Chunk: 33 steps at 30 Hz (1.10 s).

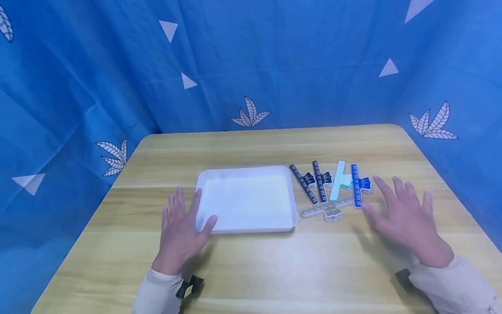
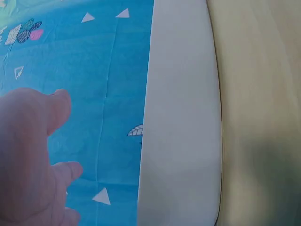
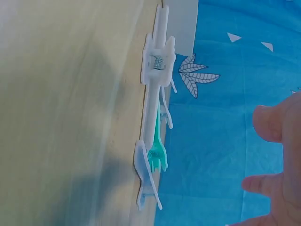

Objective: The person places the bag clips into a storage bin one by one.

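My left hand (image 1: pixel 180 235) is spread at the left end of a white tray (image 1: pixel 251 227), its thumb and index finger overlapping the rim in the head view. Over on the right, my right hand (image 1: pixel 408 218) has its fingers spread and holds nothing. Nearest to it lies a dark blue clip (image 1: pixel 356 187) with a piano-key pattern. Left of that are a mint clip (image 1: pixel 337 181) and two black clips (image 1: pixel 303 185) (image 1: pixel 319 182). A grey clip (image 1: pixel 327 209) lies crosswise in front of them. In the right wrist view the clips (image 3: pixel 153 94) appear edge-on, beyond the fingers.
The wooden table (image 1: pixel 259 270) carries the tray and clips. A blue curtain (image 1: pixel 274 65) with white triangles and leaf prints hangs behind and along both sides. Black devices (image 1: pixel 190 286) are strapped at the sleeved wrists.
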Tool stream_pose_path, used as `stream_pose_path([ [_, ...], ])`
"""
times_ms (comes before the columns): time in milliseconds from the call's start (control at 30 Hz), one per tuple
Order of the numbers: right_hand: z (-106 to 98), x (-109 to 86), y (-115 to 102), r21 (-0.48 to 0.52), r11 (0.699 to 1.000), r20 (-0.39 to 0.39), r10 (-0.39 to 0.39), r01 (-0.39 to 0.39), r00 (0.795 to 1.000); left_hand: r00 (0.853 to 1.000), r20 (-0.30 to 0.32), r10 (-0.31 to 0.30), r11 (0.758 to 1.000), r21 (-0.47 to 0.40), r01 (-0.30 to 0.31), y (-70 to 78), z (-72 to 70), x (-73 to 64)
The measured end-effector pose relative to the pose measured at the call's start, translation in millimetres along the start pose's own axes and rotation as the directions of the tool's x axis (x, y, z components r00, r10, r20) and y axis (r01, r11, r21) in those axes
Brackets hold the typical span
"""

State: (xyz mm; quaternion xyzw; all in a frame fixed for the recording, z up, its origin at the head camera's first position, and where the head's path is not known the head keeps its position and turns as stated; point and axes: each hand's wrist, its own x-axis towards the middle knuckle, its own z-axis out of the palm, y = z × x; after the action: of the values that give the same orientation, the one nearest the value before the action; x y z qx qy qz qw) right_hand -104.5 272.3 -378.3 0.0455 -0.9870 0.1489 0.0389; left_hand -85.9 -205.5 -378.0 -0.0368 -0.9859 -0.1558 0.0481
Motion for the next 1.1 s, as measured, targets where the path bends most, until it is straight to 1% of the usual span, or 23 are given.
stream_pose_path([
  [133, -1, 4.1, 1, 0.02, 1.0, 0.006, -0.009, 0.009, 1.0, 1.0, -0.006, -0.016, 0.999, -0.036, 0.016, -2.9, 1.2, -1.5],
  [267, -1, 8.3, 1, 0.046, 0.999, 0.012, -0.011, 0.011, 1.0, 0.999, 0.027, -0.047, 0.996, -0.077, 0.049, -3.4, 0.5, -2.7],
  [333, -1, 11.1, 2, 0.06, 0.998, 0.028, -0.005, 0.003, 1.0, 0.997, 0.045, -0.064, 0.993, -0.098, 0.068, -3.4, 0.4, -2.9],
  [500, -5, 21.0, 6, 0.095, 0.994, 0.106, 0.044, -0.054, 0.993, 0.994, 0.063, -0.09, 0.981, -0.169, 0.099, -3.2, 4.6, -1.8],
  [667, -10, 28.4, 10, 0.128, 0.988, 0.144, 0.072, -0.091, 0.987, 0.992, 0.085, -0.093, 0.969, -0.22, 0.109, -4.2, 13.1, -1.3],
  [833, -10, 34.0, 13, 0.154, 0.983, 0.139, 0.08, -0.102, 0.987, 0.991, 0.087, -0.106, 0.952, -0.279, 0.127, -6.5, 14.7, -2.3],
  [1000, -8, 40.3, 13, 0.143, 0.985, 0.118, 0.082, -0.098, 0.99, 0.992, 0.076, -0.105, 0.939, -0.322, 0.124, -8.2, 13.2, -2.5],
  [1100, -7, 44.7, 14, 0.139, 0.984, 0.122, 0.094, -0.111, 0.988, 0.992, 0.07, -0.107, 0.934, -0.334, 0.124, -9.1, 13.2, -1.8],
])
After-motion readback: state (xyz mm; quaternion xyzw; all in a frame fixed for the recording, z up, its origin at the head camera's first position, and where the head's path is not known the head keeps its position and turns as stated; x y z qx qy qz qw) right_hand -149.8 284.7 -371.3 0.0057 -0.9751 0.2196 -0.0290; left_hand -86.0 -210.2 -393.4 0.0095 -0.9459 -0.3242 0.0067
